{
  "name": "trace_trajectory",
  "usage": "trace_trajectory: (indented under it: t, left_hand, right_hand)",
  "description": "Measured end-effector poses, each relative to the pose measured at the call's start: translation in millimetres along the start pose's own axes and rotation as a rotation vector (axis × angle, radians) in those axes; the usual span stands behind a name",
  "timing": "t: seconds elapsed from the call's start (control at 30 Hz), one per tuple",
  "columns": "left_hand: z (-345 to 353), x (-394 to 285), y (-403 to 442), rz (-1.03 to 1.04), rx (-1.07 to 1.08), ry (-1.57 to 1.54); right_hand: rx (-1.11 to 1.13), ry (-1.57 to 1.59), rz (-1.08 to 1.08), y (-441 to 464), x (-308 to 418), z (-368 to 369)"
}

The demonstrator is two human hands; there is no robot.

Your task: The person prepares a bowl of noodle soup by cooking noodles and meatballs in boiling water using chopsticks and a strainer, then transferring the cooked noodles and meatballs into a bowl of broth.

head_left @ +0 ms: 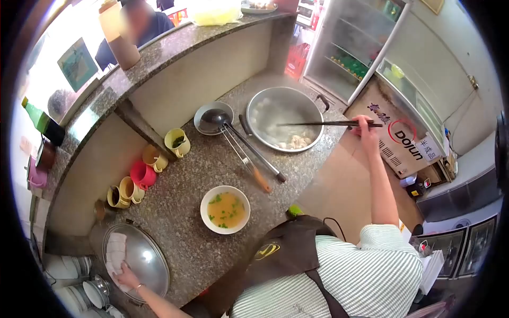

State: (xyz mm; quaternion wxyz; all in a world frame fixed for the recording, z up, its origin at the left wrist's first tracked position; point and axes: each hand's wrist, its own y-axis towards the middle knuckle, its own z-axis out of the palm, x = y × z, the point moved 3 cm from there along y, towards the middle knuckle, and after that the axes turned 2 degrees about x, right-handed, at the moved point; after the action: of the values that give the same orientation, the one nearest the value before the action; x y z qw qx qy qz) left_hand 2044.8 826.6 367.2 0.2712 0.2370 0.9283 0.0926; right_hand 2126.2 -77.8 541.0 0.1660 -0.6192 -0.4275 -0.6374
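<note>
Head: the pot [286, 150] is apparently worked with chopsticks [328, 123] clamped in the right hand [366, 129]; steadiness needed; left hand [126, 277] touches cloth [116, 249], grip unclear.

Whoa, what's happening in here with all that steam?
Someone in an apron holds long chopsticks in their right hand, tips over a big steamy pot with pale food inside. Their left hand touches a folded white cloth on a round metal lid. A bowl of soup with green bits sits on the counter.
</note>
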Motion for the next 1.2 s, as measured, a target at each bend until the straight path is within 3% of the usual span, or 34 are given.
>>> trace_trajectory:
  t: [0.07,0.13,0.2,0.23,0.27,0.3,0.37,0.4,0.43,0.5,0.6,0.63,0.67,0.7,0.77,0.83,0.9,1.03,1.1,1.13,1.2]
  left_hand:
    - [6,7,-12,0.009,-0.006,-0.012]
    - [28,18,-34,0.376,-0.253,0.017]
    - [21,-36,-96,0.606,-0.267,-0.116]
    - [18,-67,-135,0.301,0.145,-0.597]
    - [9,-110,-178,0.254,0.266,-0.692]
    - [0,-152,-221,0.194,0.382,-0.779]
    - [1,-221,-301,0.17,0.718,-0.816]
    - [7,-249,-342,0.32,0.74,-0.863]
    - [13,-277,-382,0.32,0.856,-0.8]
    - [50,-311,-453,0.429,1.014,-0.78]
    - [109,-346,-523,0.243,0.962,-0.798]
    - [133,-349,-542,0.178,0.909,-0.771]
    - [164,-343,-555,0.172,0.864,-0.803]
    - [151,-363,-553,0.257,0.778,-0.526]
    - [158,-371,-552,0.211,0.698,-0.436]
    - [162,-371,-553,0.291,0.627,-0.256]
    - [154,-372,-556,0.253,0.595,-0.314]
    - [126,-369,-569,0.216,0.399,-0.276]
    - [114,-360,-582,0.216,0.36,-0.269]
    - [107,-355,-592,0.234,0.339,-0.323]
    - [95,-344,-616,0.189,0.348,-0.347]
  right_hand:
    - [0.08,-0.029,0.074,9,-37,14]
    - [0.196,-0.083,0.018,19,-83,36]
    - [0.283,-0.159,0.007,26,-126,69]
    - [0.336,0.06,0.154,32,-154,87]
    - [0.511,-0.264,-0.322,46,-193,101]
    - [0.623,-0.026,-0.087,46,-191,120]
    - [0.737,-0.18,-0.227,60,-185,148]
    - [0.787,-0.25,-0.304,67,-183,161]
    - [0.869,-0.423,-0.34,80,-182,169]
    - [0.89,-0.475,-0.437,113,-209,170]
    - [0.879,-0.496,-0.365,173,-255,141]
    - [0.851,-0.533,-0.43,193,-267,124]
    - [0.852,-0.565,-0.344,210,-278,104]
    - [0.853,-0.596,-0.262,226,-283,88]
    - [0.849,-0.541,-0.222,241,-260,52]
    - [0.874,-0.505,-0.176,247,-263,23]
    - [0.851,-0.526,-0.22,242,-257,2]
    - [0.819,-0.435,0.111,219,-283,-10]
    - [0.844,-0.407,0.033,204,-292,-8]
    - [0.915,-0.52,0.04,198,-279,-8]
    - [0.974,-0.452,0.094,191,-269,-11]
